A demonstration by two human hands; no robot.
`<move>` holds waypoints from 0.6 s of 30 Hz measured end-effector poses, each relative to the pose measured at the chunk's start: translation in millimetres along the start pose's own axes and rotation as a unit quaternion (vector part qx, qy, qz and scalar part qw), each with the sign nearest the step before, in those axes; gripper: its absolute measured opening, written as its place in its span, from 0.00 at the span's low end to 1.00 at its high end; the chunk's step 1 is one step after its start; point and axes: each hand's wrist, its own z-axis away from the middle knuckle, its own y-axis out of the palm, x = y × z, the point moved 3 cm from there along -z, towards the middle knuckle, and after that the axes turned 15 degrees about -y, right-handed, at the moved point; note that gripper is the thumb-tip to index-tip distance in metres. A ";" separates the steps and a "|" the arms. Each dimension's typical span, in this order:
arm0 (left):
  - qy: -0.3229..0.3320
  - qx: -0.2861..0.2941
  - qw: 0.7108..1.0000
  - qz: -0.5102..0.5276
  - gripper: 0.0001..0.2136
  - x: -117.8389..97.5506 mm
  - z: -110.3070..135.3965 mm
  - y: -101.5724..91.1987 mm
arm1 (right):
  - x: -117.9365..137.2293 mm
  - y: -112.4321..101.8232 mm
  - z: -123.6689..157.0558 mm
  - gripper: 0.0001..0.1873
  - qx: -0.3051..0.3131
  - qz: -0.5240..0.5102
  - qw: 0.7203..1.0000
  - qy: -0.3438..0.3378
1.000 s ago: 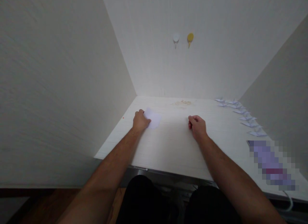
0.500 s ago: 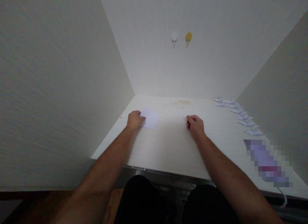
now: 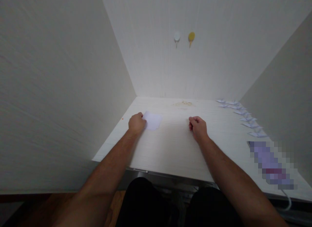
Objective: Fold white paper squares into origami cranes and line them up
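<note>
The left hand [image 3: 136, 123] grasps the pale paper [image 3: 154, 121] by its left edge. Right of this paper, the right hand [image 3: 198, 127] is curled; whether it holds something, one cannot tell.

White-ish tabletop [image 3: 170, 152] mid-frame, pale paper sheet [image 3: 153, 121] just left of centre, on it or barely above, can't tell, bunch of folded paper pieces [image 3: 251, 126] down the right side, pixelated purplish thing [image 3: 269, 160] lower right, tannish patch [image 3: 186, 103] right of centre, tiny orange speck [image 3: 122, 118] further left.

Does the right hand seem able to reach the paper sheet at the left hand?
Probably yes: I see no obstacle on the tabletop between the right hand and the paper sheet.
</note>
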 end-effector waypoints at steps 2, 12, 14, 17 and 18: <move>-0.011 -0.003 1.000 0.008 0.14 2.4 0.2 1.4 | 1.6 0.5 0.6 0.16 0.001 -0.001 1.000 -0.001; -0.022 0.046 0.997 0.052 0.08 3.7 -12.6 -5.2 | 4.0 0.7 1.1 0.16 0.001 0.003 1.000 0.003; -0.025 0.049 0.996 0.065 0.10 2.4 -15.8 -8.9 | 4.6 0.5 1.2 0.16 0.000 0.004 1.000 0.002; -0.022 0.061 0.993 0.095 0.11 -0.5 -17.5 -15.4 | 4.6 0.2 1.1 0.16 0.001 0.007 1.000 -0.001; -0.020 0.065 0.993 0.101 0.11 -1.4 -17.7 -17.3 | 4.1 0.1 1.0 0.17 0.001 0.007 1.000 -0.002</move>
